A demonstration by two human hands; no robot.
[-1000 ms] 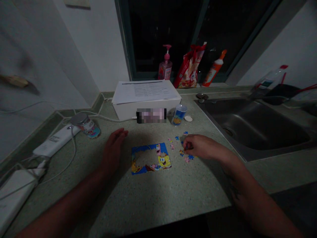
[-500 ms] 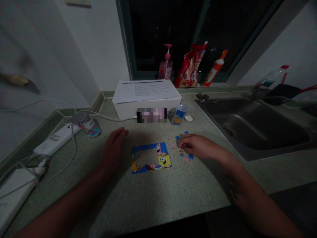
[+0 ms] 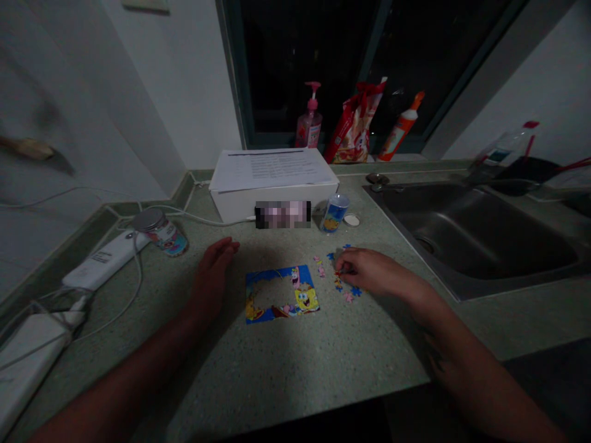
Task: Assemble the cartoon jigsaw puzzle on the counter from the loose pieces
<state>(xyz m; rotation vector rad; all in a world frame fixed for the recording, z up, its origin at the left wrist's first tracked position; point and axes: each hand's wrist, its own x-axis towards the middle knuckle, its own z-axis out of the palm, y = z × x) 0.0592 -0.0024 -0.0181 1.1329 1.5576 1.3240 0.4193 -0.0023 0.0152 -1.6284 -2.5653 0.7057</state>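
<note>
A partly assembled cartoon jigsaw puzzle [image 3: 306,299] lies on the counter, its frame joined around an open middle. My left hand [image 3: 215,267] rests on its side to the left of the puzzle, fingers stretched out and holding nothing. To the right of the puzzle, my right hand [image 3: 364,269] bends down over loose pieces, thumb and fingertips pinched together. Whatever is between those fingertips is too small and dark to make out. Around them lie a pink piece [image 3: 348,297], a blue piece [image 3: 356,291] and several others, some partly covered by the hand.
Behind the puzzle stand a white box [image 3: 235,200] topped with paper, a phone [image 3: 283,215] on a cable, and a clear tub [image 3: 335,213] beside its lid [image 3: 351,220]. A jar [image 3: 161,232] and power strip [image 3: 104,261] are left; a sink [image 3: 480,234] is right.
My right hand has shifted slightly to the right over the loose pieces, showing more of those by its fingertips. The left hand and the puzzle frame have stayed put.
</note>
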